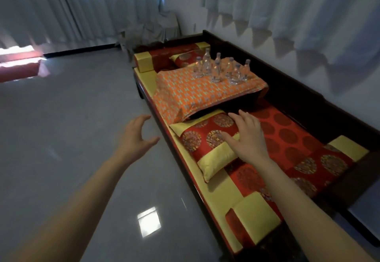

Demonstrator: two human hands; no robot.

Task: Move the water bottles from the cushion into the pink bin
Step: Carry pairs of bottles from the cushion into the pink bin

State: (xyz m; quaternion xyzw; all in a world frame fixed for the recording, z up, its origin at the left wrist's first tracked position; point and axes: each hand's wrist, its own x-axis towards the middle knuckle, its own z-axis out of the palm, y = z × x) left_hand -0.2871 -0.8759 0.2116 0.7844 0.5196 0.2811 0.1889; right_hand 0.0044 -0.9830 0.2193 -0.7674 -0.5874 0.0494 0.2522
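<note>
About eight clear water bottles (217, 68) stand upright in a cluster on the far end of the orange patterned cushion (185, 95), which sits raised on a long dark wooden bench (298, 97). A red and yellow pillow (207, 138) lies between the person and the bottles. The right hand (246, 136) spreads flat over that pillow, fingers apart and empty. The left hand (136, 136) hovers over the grey floor (72, 128), fingers loosely curved and holding nothing. White curtains (287, 4) hang behind the bench.
</note>
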